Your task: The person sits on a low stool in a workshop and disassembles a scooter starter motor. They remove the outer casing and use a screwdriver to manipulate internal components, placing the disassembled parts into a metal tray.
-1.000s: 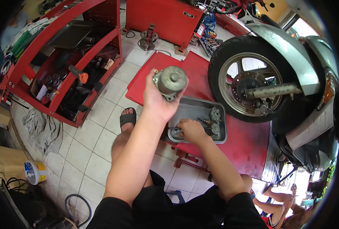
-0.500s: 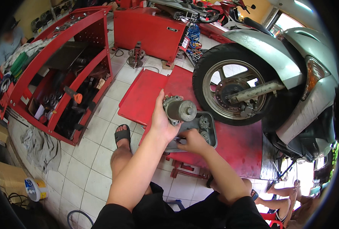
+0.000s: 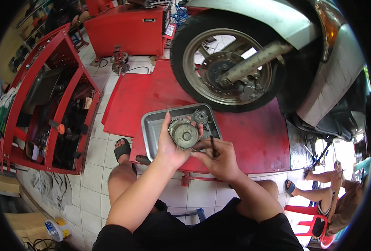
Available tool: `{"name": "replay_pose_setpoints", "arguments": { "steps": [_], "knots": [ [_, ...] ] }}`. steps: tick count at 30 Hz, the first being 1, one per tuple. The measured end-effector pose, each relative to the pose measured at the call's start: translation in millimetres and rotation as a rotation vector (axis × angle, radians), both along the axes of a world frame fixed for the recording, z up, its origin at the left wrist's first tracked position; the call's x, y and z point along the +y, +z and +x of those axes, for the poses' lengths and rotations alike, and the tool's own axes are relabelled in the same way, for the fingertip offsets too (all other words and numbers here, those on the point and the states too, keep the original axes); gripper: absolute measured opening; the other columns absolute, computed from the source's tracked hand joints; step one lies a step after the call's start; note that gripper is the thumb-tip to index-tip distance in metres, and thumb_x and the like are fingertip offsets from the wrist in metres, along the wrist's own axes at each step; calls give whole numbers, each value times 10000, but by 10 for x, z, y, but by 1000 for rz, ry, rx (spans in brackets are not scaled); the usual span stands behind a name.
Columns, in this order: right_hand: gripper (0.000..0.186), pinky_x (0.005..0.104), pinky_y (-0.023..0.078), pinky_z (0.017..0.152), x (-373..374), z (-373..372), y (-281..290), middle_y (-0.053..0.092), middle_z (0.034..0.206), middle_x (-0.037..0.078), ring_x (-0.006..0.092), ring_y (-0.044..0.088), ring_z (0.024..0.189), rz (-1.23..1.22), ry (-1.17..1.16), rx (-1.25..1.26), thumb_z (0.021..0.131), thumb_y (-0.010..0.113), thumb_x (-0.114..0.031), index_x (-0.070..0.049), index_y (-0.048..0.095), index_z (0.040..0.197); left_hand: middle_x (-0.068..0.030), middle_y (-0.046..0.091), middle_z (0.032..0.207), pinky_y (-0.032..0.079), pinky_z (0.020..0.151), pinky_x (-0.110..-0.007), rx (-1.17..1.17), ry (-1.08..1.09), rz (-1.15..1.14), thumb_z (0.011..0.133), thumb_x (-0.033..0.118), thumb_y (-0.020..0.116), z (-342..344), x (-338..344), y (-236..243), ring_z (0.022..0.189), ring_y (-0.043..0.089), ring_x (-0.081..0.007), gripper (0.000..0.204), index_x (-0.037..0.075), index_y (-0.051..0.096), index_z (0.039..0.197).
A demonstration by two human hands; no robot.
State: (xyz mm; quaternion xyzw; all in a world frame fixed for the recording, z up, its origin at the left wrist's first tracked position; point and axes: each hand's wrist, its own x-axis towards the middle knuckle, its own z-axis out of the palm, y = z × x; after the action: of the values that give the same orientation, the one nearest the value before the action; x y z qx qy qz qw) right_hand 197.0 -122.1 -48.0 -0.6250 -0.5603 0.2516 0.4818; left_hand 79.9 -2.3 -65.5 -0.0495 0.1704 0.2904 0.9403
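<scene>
My left hand (image 3: 171, 144) cups a round grey metal motor (image 3: 185, 134) with a bolted flange, its flat end with a small central boss turned up toward me. Close against the motor's lower right side, my right hand (image 3: 217, 157) is closed on a thin dark stick-like tool (image 3: 213, 144); its working end is hard to make out. Beneath both hands lies a grey metal tray (image 3: 147, 136). Inside it, just beyond the motor, is another grey metal casting (image 3: 200, 118). A dark handle (image 3: 143, 160) pokes out by the tray's near left corner.
The tray rests on a red lift platform (image 3: 252, 138), close to a scooter's front wheel (image 3: 181, 79). At left stands a red tool rack (image 3: 56, 136) with an orange-ended tool. A red cabinet (image 3: 123, 33) is at the back. Another person (image 3: 346, 205) sits at right.
The view has shifted, showing more of the tray. The motor is now end-up toward me, and my right hand has come up from the tray to the motor's side with the dark tool.
</scene>
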Motion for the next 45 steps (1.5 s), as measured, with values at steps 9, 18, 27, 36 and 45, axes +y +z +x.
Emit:
{"name": "replay_pose_setpoints", "arguments": {
  "steps": [9, 18, 27, 36, 45],
  "knots": [
    [300, 345, 392, 496, -46, 140, -56, 505, 630, 107, 206, 459, 507, 41, -181, -130, 717, 870, -114, 42, 625, 790, -130, 606, 861, 493, 900, -455, 26, -47, 6, 989, 571, 475, 310, -169, -74, 943, 567, -331, 537, 45, 572, 1023],
    [339, 336, 355, 473, -73, 23, -168, 457, 587, 89, 200, 417, 484, 56, -266, -177, 693, 877, -155, 11, 586, 743, -122, 605, 855, 490, 880, -433, 26, -30, -13, 986, 574, 476, 289, -208, -101, 916, 569, -322, 533, 50, 572, 1011],
    [334, 296, 342, 448, -52, -64, -159, 491, 536, 62, 110, 432, 470, -19, -255, -101, 721, 880, -202, -8, 608, 711, -114, 618, 863, 491, 864, -427, 61, -18, -36, 972, 596, 489, 189, -186, -126, 916, 593, -303, 544, 62, 571, 1030],
    [332, 272, 360, 449, -51, -85, -153, 543, 549, 36, 62, 458, 493, 3, -229, -82, 729, 883, -186, -10, 603, 700, -110, 642, 888, 511, 848, -417, 123, -12, 3, 972, 605, 483, 169, -198, -122, 907, 624, -307, 539, 80, 585, 1041],
    [334, 255, 352, 452, -79, -81, -118, 480, 527, -2, 43, 407, 504, -61, -221, 16, 753, 865, -169, -7, 580, 692, -120, 641, 905, 521, 882, -424, 82, -17, 9, 971, 589, 506, 165, -211, -155, 934, 623, -309, 544, 54, 589, 1036]
  ]
}}
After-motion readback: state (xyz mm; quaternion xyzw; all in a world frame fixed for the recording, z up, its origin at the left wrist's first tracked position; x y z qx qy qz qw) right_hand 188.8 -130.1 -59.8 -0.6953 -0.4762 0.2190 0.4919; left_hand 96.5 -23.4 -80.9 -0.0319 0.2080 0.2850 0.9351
